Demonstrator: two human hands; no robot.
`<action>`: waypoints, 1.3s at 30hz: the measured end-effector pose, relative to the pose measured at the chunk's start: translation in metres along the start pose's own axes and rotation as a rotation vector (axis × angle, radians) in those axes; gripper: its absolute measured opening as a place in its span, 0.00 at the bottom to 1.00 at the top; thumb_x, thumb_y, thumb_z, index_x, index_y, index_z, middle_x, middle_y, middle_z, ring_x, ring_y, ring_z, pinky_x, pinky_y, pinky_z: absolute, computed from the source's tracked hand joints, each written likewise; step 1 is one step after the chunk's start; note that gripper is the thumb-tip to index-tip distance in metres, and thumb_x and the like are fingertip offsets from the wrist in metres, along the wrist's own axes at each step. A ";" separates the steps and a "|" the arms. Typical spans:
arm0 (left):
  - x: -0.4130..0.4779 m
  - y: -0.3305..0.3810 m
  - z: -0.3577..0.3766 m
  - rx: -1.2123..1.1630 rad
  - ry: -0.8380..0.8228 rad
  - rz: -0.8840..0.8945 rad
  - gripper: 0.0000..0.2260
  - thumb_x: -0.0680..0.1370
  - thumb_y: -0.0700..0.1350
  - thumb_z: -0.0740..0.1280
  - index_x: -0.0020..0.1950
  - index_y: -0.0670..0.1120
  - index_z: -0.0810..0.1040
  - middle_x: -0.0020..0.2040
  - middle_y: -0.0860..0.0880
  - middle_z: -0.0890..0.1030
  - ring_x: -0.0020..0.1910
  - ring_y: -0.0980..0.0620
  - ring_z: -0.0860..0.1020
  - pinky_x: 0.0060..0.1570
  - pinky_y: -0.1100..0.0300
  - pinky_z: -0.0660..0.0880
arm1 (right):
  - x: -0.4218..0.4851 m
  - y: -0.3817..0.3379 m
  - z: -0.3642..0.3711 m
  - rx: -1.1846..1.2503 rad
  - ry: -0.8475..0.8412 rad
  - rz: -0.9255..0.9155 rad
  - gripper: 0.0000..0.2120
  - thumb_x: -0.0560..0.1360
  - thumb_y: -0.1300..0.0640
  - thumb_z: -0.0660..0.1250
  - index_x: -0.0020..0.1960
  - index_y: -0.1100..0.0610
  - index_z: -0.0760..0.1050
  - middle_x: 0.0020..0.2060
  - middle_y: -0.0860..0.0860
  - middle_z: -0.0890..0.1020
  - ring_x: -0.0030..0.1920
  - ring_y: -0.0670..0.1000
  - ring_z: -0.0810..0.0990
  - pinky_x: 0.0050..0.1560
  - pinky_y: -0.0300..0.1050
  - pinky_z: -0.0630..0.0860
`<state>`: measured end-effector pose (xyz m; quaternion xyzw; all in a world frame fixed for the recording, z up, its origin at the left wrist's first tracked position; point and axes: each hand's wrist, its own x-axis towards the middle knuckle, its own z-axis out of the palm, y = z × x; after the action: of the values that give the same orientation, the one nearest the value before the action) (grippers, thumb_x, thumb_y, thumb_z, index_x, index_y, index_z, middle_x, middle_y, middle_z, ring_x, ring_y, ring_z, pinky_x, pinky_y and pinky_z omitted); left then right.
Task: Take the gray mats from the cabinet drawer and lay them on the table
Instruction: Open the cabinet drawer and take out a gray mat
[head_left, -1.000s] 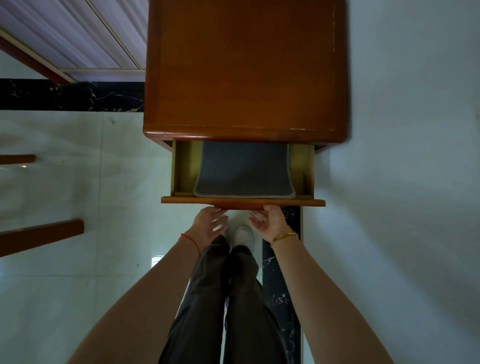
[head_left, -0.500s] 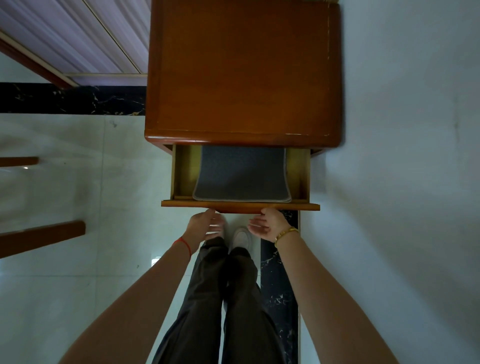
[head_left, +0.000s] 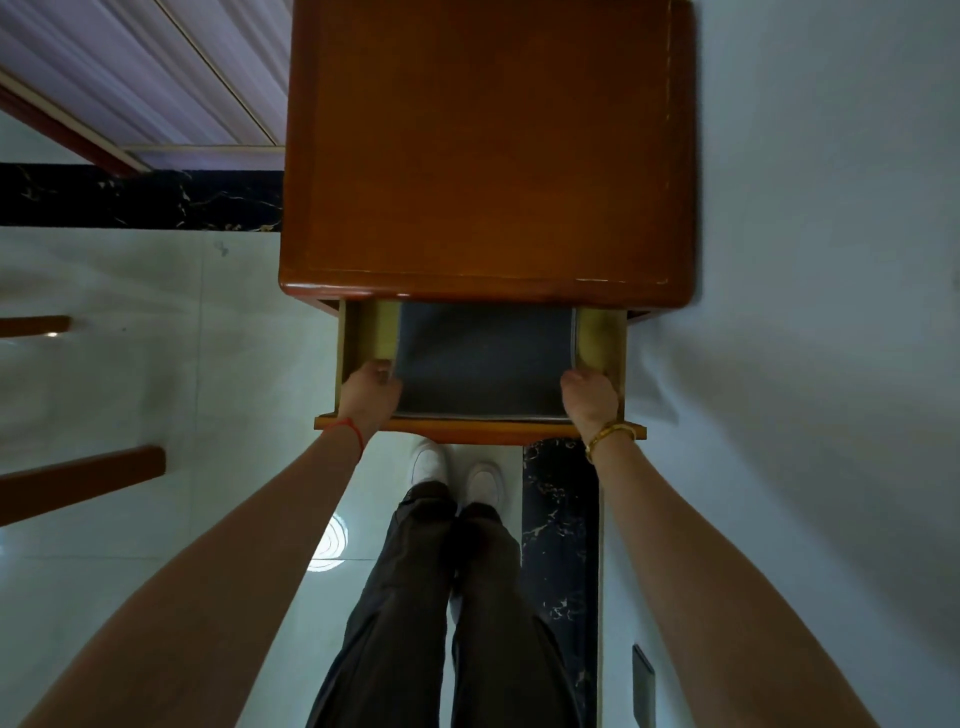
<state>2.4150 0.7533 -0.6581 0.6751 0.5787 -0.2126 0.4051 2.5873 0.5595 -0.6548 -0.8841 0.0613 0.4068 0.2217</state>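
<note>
A brown wooden cabinet (head_left: 488, 156) stands below me with its top drawer (head_left: 480, 431) pulled open. Gray mats (head_left: 483, 358) lie flat inside the drawer, their far part hidden under the cabinet top. My left hand (head_left: 370, 395) is inside the drawer with its fingers curled on the mats' left near corner. On the right near corner my right hand (head_left: 589, 397) grips the same way. The fingertips are hidden, so how many mats are gripped cannot be told.
A white wall (head_left: 831, 312) runs along the right of the cabinet. Pale tiled floor (head_left: 156, 364) lies to the left, with dark wooden furniture pieces (head_left: 78, 480) at the left edge. My legs and white shoes (head_left: 452, 467) stand just in front of the drawer.
Both hands have risen from below the drawer front and gone into the drawer, one to each near corner of the gray mats. The drawer stays open.
</note>
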 end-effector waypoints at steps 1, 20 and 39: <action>0.008 -0.003 0.002 -0.044 -0.017 -0.029 0.17 0.80 0.43 0.61 0.69 0.40 0.72 0.65 0.38 0.77 0.60 0.38 0.77 0.62 0.49 0.75 | 0.003 0.001 0.003 -0.024 -0.004 -0.001 0.15 0.80 0.59 0.57 0.60 0.63 0.77 0.56 0.62 0.79 0.61 0.60 0.76 0.58 0.48 0.71; 0.016 0.000 -0.010 -0.143 -0.048 -0.204 0.08 0.78 0.41 0.67 0.53 0.37 0.76 0.49 0.41 0.75 0.48 0.44 0.74 0.53 0.53 0.75 | 0.028 0.008 0.001 0.067 0.046 0.209 0.11 0.75 0.62 0.65 0.54 0.68 0.75 0.45 0.59 0.77 0.48 0.58 0.77 0.38 0.39 0.68; -0.121 -0.052 -0.059 -0.501 -0.006 -0.249 0.16 0.76 0.31 0.67 0.63 0.41 0.79 0.60 0.43 0.78 0.60 0.41 0.76 0.69 0.43 0.71 | -0.105 0.029 -0.024 0.087 0.006 0.157 0.12 0.79 0.62 0.60 0.58 0.65 0.77 0.56 0.62 0.80 0.56 0.62 0.78 0.46 0.40 0.67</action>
<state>2.3253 0.7269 -0.5485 0.4768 0.6905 -0.1130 0.5321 2.5260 0.5157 -0.5729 -0.8673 0.1489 0.4171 0.2271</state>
